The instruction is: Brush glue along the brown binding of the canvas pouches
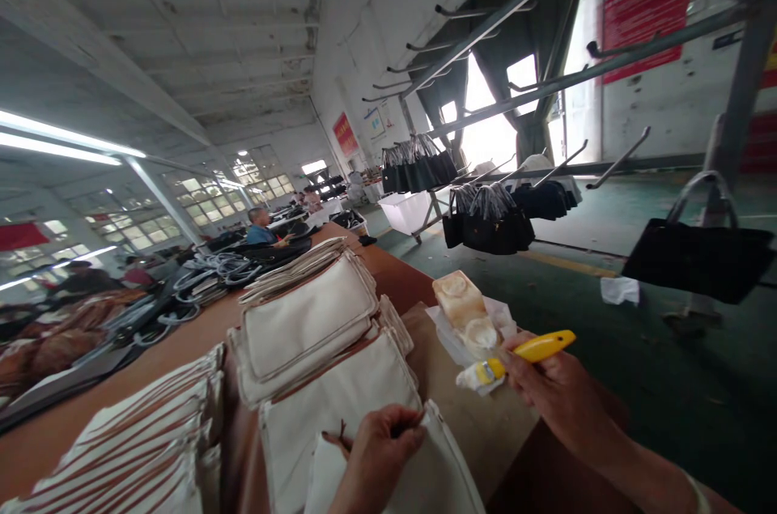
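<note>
My right hand is closed around a yellow-handled brush. Its bristles, coated with something white, point left beside a stained, cream-coloured container that sits on white sheeting. My left hand is at the bottom middle, with thumb and fingers pinched at the edge of a white fabric piece. That piece lies over a stack of white panels with brown edges. Farther back is another stack of white panels.
A row of white pieces with brown edges lies at the left of the brown table. Dark bags hang on a metal rack at the right, with one black bag nearer. A person in blue sits farther back.
</note>
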`<act>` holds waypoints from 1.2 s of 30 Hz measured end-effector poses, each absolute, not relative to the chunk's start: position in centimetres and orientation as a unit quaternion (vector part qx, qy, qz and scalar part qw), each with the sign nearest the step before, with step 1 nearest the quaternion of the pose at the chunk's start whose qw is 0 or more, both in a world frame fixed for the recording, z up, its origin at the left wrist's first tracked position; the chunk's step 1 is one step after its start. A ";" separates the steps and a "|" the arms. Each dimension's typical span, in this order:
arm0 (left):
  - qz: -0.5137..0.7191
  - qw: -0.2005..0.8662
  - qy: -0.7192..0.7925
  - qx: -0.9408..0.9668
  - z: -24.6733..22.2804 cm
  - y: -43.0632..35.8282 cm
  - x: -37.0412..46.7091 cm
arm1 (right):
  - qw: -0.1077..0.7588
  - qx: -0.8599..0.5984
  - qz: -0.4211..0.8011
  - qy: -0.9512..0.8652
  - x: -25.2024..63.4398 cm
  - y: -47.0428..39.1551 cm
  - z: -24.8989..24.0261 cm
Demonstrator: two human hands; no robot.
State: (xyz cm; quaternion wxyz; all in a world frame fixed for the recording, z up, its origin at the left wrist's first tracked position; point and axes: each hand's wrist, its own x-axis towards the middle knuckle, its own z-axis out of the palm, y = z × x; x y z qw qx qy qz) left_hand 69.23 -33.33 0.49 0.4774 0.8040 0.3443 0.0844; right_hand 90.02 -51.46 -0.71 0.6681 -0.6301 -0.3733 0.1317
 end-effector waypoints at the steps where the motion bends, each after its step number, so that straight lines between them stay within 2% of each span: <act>1: 0.087 0.479 0.345 0.803 0.5 -33.6 69.3 | 0.682 -0.613 0.157 -0.366 88.8 -51.5 -0.1; 5: 0.095 0.460 0.345 0.812 0.5 -34.8 69.2 | 0.707 -0.570 0.207 -0.364 85.9 -49.9 0.6; 11: 0.147 0.391 0.312 0.853 0.3 -36.4 68.3 | 0.713 -0.589 0.165 -0.343 86.5 -49.6 0.5; 16: 0.186 0.359 0.277 0.872 0.0 -37.2 68.0 | 0.711 -0.577 0.200 -0.349 85.9 -50.9 0.9; 21: 0.229 0.287 0.211 0.906 -0.8 -37.5 66.8 | 0.697 -0.624 0.151 -0.318 87.0 -50.9 0.2; 25: 0.259 0.205 0.174 0.928 -1.0 -37.8 65.9 | 0.703 -0.605 0.202 -0.313 86.9 -51.2 -0.1; 30: 0.233 0.118 0.193 0.946 -0.2 -38.0 65.6 | 0.721 -0.524 0.316 -0.324 86.0 -52.0 0.3; 36: 0.169 0.089 0.201 0.961 0.3 -38.0 65.2 | 0.736 -0.558 0.259 -0.283 86.5 -51.6 0.1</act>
